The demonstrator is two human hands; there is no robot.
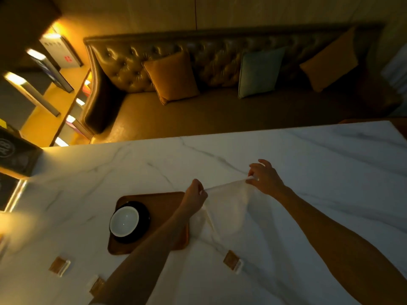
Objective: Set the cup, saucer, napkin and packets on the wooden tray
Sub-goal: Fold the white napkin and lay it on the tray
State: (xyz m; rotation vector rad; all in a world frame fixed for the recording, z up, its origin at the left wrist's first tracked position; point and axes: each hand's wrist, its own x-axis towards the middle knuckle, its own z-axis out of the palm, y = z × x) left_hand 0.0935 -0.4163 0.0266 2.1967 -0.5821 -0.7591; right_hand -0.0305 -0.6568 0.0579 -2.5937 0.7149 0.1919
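Observation:
A wooden tray (164,202) lies on the white marble table (308,155). On its left half a white cup (124,220) stands on a dark saucer (144,223). A white cloth napkin (229,208) hangs spread just right of the tray, its lower part resting on the table. My left hand (196,195) pinches its top left corner and my right hand (265,178) pinches its top right corner. Three brown and white packets lie on the table: one at the left (59,265), one under my left forearm (97,286), one at the right (231,260).
A tufted leather bench (220,111) with orange and grey-blue cushions runs behind the table's far edge. Lit shelves (46,89) stand at the far left. A dark box (15,155) sits at the table's left corner.

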